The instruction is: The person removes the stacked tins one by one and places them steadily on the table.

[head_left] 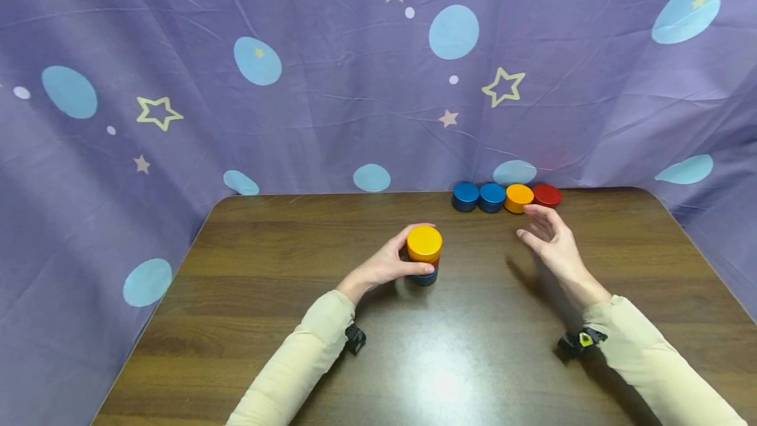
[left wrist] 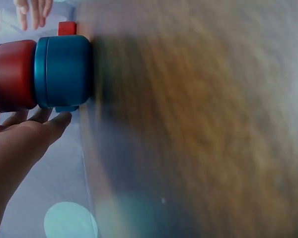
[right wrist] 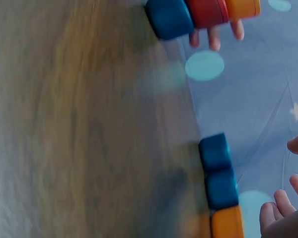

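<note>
A stack of three round tins stands on the table in the head view: an orange tin [head_left: 424, 240] on top, a red tin [left wrist: 14, 74] in the middle, a blue tin [left wrist: 67, 72] at the bottom. My left hand [head_left: 386, 264] grips this stack from its left side, thumb in front and fingers behind. Further right, my right hand [head_left: 556, 243] hovers with thumb and fingers spread apart and nothing between them. Its fingertips overlap the edge of another orange tin [head_left: 518, 198] at the back in the head view.
That orange tin belongs to a row along the table's back edge, with two blue tins [head_left: 479, 197] on its left and a red tin [head_left: 547, 195] on its right. A purple curtain [head_left: 331, 84] hangs right behind the wooden table [head_left: 248, 321].
</note>
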`<state>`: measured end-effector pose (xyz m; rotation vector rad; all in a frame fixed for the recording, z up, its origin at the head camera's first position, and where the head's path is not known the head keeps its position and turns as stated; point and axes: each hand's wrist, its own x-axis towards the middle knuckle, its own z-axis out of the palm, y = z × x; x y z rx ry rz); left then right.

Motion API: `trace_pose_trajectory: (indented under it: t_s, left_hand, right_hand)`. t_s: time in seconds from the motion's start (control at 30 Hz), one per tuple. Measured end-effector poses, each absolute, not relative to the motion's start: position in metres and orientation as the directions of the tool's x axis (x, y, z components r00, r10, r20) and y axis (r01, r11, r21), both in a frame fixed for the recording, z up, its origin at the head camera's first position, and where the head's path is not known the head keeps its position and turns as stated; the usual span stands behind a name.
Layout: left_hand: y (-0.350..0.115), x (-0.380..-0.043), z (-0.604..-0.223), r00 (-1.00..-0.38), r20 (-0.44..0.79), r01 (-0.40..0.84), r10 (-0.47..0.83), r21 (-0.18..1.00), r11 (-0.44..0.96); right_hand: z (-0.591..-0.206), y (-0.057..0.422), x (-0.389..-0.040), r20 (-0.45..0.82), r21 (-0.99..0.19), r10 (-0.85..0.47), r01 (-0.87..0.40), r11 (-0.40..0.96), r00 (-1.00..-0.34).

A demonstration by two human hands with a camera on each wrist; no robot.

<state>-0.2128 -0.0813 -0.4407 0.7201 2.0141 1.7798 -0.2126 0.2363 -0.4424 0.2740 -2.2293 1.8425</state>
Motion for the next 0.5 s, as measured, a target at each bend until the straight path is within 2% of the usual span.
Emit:
trace_pose_trajectory:
  t_s: [0.23,0.5]
  left_hand:
    - [-0.087,-0.213,-0.444,-0.796,0.008,0.127,0.605,0.98,0.154]
    - [-0.089,-0.212,-0.446,-0.803,-0.004,0.179,0.596,0.952,0.248]
  right_hand:
    - [-0.435,0.224,-0.201,0.342,-0.927,-0.057,-0.347,0.143,-0.938]
    - [-0.432,0.208,-0.19,0.36,-0.916,-0.129,-0.376,0.136,-0.924]
